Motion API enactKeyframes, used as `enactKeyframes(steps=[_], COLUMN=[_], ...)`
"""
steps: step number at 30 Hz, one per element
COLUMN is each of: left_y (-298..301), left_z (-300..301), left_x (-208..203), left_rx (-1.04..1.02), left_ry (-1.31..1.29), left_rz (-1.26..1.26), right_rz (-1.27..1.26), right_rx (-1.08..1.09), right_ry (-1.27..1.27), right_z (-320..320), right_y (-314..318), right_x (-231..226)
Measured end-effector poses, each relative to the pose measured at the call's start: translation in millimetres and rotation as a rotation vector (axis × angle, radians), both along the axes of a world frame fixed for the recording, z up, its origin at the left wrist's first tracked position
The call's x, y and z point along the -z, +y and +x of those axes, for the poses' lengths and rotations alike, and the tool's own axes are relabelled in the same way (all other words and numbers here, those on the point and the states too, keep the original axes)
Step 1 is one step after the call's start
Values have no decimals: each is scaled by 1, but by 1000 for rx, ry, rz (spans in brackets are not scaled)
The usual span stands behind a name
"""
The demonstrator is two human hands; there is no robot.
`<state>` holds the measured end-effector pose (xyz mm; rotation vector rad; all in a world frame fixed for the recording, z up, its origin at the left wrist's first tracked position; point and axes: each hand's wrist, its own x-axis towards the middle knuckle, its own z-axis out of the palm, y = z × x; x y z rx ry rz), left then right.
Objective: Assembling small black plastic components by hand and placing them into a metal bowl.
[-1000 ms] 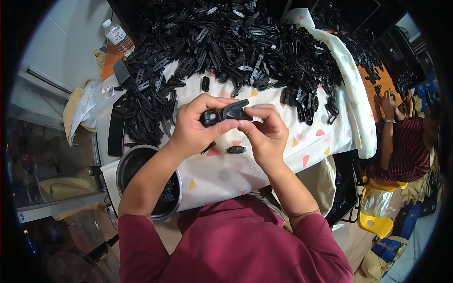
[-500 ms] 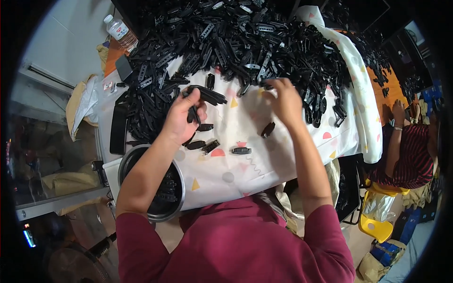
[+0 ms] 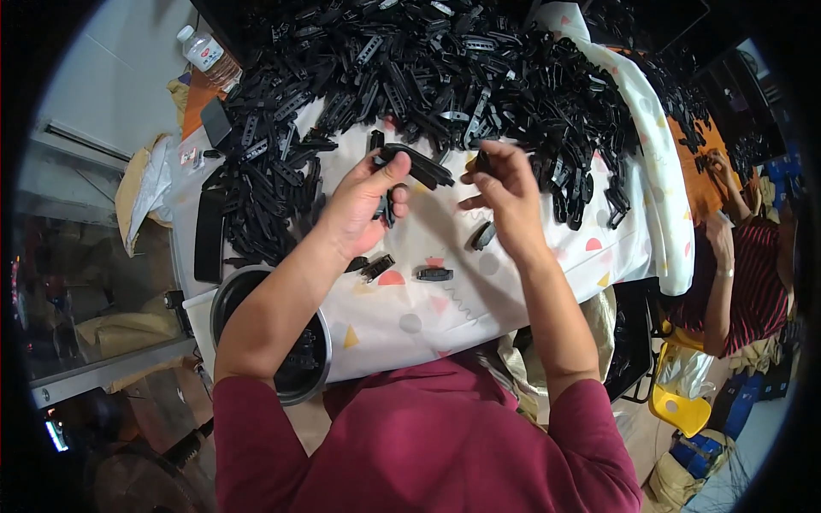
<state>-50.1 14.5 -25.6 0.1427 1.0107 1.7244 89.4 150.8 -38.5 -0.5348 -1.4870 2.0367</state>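
L grip (image 3: 363,203) clamped on long blk part (image 3: 421,167), R grip (image 3: 506,190) pinching small blk pc (image 3: 483,161); done ct unclear, pile (image 3: 402,81) beyond prob left.

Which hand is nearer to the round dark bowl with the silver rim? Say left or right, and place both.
Left. The left hand is beyond the bowl and somewhat to its right; the right hand is also beyond it but farther to the right.

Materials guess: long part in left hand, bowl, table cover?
Long black part in the left hand: probably moulded plastic, dull with soft highlights; coated metal possible.
Bowl: likely metal, judging by its shiny silvery rim.
Table cover: matte-looking; soft folds and printed shapes suggest fabric or thin plastic sheet, can't tell which.
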Motion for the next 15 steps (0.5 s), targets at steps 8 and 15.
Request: enactKeyframes(steps=[8,15], left_y=[-2,-15], left_z=[16,23], left_x=[-20,-14], left_rx=[158,98], left_ry=[-240,263], left_rz=[246,108], right_rz=[-167,-233], right_rx=[-45,-51], right_ry=[-63,-63], right_z=[7,6], right_y=[-29,-36], right_x=[-23,-21])
